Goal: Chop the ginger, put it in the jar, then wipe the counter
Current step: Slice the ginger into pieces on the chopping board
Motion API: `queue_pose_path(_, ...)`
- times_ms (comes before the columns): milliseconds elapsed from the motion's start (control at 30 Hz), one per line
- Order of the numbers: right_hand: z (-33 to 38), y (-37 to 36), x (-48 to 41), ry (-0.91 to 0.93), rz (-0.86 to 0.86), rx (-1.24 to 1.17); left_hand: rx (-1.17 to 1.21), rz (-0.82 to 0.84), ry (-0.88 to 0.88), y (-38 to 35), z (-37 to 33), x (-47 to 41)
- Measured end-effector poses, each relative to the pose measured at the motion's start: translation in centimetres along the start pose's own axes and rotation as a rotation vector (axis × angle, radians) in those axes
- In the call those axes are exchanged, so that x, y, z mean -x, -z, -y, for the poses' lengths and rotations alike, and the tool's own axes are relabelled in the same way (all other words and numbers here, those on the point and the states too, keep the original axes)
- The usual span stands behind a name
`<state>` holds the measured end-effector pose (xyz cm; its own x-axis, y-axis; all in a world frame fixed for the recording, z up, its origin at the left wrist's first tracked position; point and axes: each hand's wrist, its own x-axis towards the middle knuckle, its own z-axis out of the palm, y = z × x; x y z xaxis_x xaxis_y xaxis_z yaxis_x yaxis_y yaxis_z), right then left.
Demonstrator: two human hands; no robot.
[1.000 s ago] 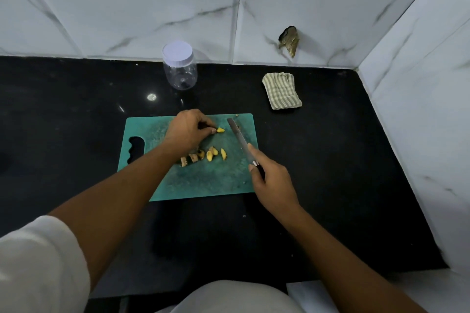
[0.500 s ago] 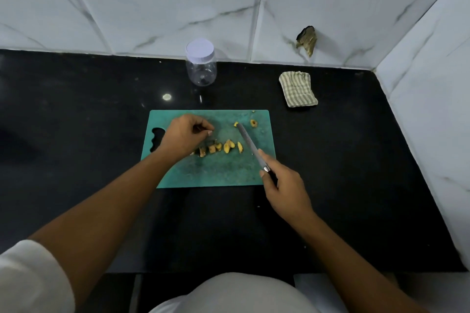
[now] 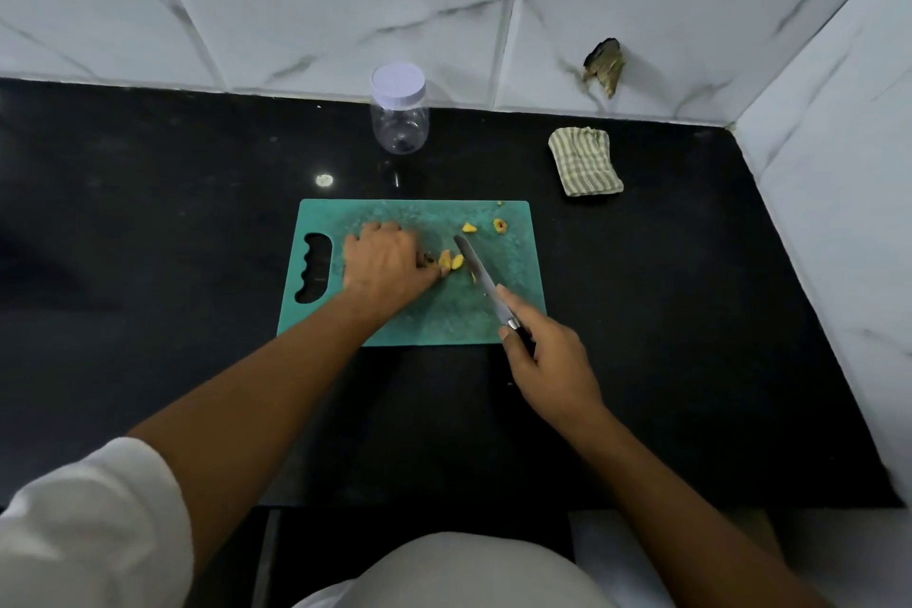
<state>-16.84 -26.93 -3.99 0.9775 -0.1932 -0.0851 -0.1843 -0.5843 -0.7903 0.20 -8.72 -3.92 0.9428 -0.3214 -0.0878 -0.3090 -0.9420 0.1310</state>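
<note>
On green cutting board point(image 3: 444, 321), mid-counter: left hand point(image 3: 385, 267) curled, pinching ginger point(image 3: 451, 261). At back edge, lidded clear jar point(image 3: 399, 114). Knife point(image 3: 481, 279) just right of ginger, gripped by right hand point(image 3: 548, 360). Toward back right corner, striped cloth point(image 3: 585, 161).

Chopped yellow ginger point(image 3: 451, 260) lies scattered on the green cutting board point(image 3: 444, 316). The clear, white-lidded jar point(image 3: 399, 114) stands upright behind it.

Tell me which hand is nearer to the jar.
Left. The left hand holds ginger on the board, just below the jar. The right hand grips the knife at the board's near right corner, farther from the jar.
</note>
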Motion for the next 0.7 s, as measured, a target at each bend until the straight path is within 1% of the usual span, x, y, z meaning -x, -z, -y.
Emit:
queue_pose_path(67, -0.1, 0.3, 0.1, -0.007, -0.019, 0.002, 0.026, 0.019, 0.018, -0.1, -0.1, -0.4)
queue_pose_path(200, -0.3, 0.9, 0.3, -0.027, -0.014, 0.02, 0.189, 0.053, 0.047, -0.3, 0.2, -1.1)
queue_pose_path(367, -0.6, 1.5, -0.7, -0.024, -0.008, 0.189, 0.308, 0.134, 0.051, 0.4, 0.3, -1.6)
queue_pose_path(500, -0.5, 2.0, -0.8, 0.035, 0.074, 0.339, 0.327, 0.13, 0.078, 0.5, 0.1, -1.9)
queue_pose_path(700, -2.0, 2.5, 0.6, 0.13, 0.142, 0.41, 0.345, 0.119, 0.078, 0.2, 0.1, -2.7)
